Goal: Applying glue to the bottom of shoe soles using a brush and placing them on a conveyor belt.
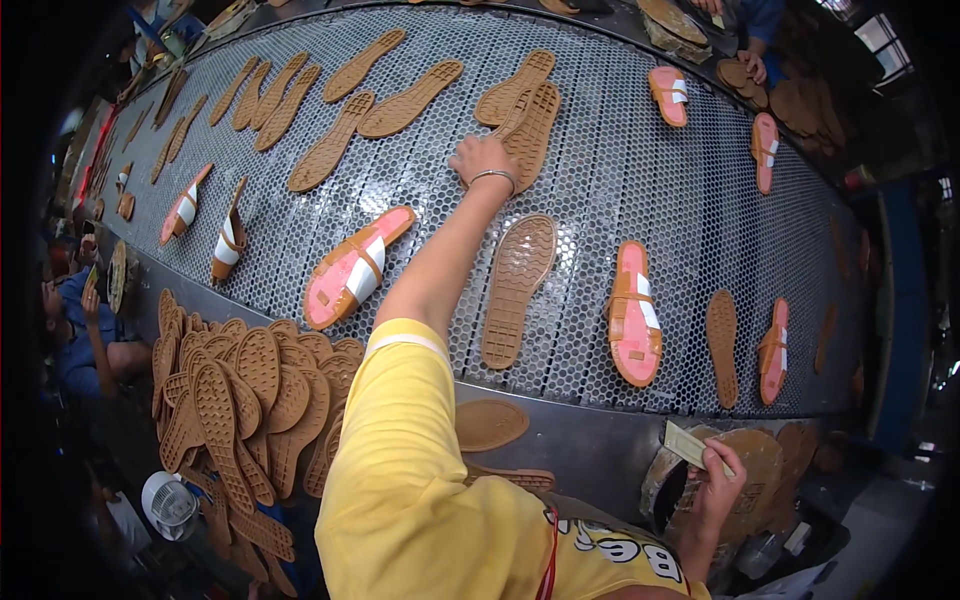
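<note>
My left hand point(485, 160) reaches far over the mesh conveyor belt point(590, 180), its fingers closed around the edge of a brown shoe sole point(537, 130). That sole overlaps a second brown sole point(515, 88). At the lower right, my right hand point(715, 480) pinches a flat, pale rectangular piece point(684, 444); its exact kind I cannot make out. Between my hands, one patterned sole point(519, 290) lies on the belt. Beside it is a pink-lined sandal point(634, 315) with brown and white straps. Another such sandal point(350, 268) rests left of my forearm.
A tall heap of brown soles point(255, 390) stands at the near left, beside a small white fan point(170, 505). Several loose soles point(330, 140) and sandals are spread along the belt. A co-worker's hand point(750, 68) shows at the far right; another person point(85, 320) is at the left.
</note>
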`<state>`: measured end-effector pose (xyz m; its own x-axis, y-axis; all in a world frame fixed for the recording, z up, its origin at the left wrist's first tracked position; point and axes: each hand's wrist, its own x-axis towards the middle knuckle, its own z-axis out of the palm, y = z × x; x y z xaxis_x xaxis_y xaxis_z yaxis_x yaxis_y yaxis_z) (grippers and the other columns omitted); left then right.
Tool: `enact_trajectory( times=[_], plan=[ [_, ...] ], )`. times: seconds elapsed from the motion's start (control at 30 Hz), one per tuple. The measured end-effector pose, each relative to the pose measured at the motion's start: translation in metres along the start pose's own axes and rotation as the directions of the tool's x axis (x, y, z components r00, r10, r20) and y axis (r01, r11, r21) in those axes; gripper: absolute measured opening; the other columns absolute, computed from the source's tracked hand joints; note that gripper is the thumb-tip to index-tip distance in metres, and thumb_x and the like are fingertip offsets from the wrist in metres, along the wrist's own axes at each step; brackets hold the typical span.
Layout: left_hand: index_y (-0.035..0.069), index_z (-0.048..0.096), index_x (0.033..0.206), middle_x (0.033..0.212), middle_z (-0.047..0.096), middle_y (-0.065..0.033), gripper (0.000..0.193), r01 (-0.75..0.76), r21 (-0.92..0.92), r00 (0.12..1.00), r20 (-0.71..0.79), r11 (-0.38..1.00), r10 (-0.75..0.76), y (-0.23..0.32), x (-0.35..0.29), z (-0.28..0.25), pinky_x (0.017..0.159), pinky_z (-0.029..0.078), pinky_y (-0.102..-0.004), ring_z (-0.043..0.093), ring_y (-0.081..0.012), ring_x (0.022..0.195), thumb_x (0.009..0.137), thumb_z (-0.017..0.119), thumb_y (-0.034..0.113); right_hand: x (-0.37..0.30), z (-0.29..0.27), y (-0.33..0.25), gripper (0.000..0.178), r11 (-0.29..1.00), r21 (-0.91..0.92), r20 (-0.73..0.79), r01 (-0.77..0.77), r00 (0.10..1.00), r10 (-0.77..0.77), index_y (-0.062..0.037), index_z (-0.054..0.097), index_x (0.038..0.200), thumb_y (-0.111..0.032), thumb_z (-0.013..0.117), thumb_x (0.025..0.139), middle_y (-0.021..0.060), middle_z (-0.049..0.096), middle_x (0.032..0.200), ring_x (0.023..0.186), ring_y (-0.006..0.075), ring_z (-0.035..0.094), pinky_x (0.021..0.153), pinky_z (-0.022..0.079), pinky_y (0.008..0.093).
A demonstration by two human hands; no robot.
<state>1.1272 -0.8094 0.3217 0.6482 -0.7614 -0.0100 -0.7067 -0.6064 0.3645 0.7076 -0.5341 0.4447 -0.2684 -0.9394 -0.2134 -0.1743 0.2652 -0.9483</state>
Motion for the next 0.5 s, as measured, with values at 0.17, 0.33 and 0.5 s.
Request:
enact_trajectory(
  times=[0.17, 0.33, 0.5],
  plan=[
    [0.005, 0.055, 0.102, 0.108, 0.047, -0.0204, 0.041, -0.085, -0.341, 0.996, -0.060, 0.936, 0.068, -0.014, 0.015, 0.006, 0.086, 0.043, -0.0410, 0.051, -0.0366, 0.098, 0.067, 0.069, 0.020, 0.004, 0.014, 0.003, 0.018, 1.000, -0.003, 0.052, -0.004, 0.999, 0.004, 0.0078, 0.061, 0.090, -0.006, 0.058, 0.080, 0.0101, 0.059, 0.077, 0.058, 0.0128, 0.054, 0.049, 0.044, 0.0227],
    [0.007, 0.049, 0.111, 0.110, 0.049, -0.0208, 0.048, -0.217, -0.498, 0.972, -0.186, 0.839, 0.141, 0.017, 0.073, -0.005, 0.088, 0.043, -0.0394, 0.050, -0.0358, 0.102, 0.068, 0.067, 0.018, 0.006, 0.022, 0.000, 0.020, 0.998, -0.068, 0.027, -0.005, 1.000, 0.006, 0.0081, 0.061, 0.090, -0.008, 0.060, 0.079, 0.0105, 0.059, 0.076, 0.057, 0.0130, 0.054, 0.048, 0.043, 0.0222],
    [0.005, 0.047, 0.115, 0.116, 0.051, -0.0130, 0.067, 0.084, -0.267, 0.995, -0.029, 0.960, -0.095, 0.021, 0.099, -0.001, 0.096, 0.034, -0.0398, 0.045, -0.0273, 0.112, 0.064, 0.074, 0.039, 0.004, 0.029, -0.003, 0.019, 0.995, -0.099, -0.009, -0.025, 1.000, 0.025, 0.0078, 0.061, 0.090, -0.008, 0.060, 0.079, 0.0109, 0.059, 0.076, 0.055, 0.0127, 0.054, 0.048, 0.044, 0.0216]
  ],
)
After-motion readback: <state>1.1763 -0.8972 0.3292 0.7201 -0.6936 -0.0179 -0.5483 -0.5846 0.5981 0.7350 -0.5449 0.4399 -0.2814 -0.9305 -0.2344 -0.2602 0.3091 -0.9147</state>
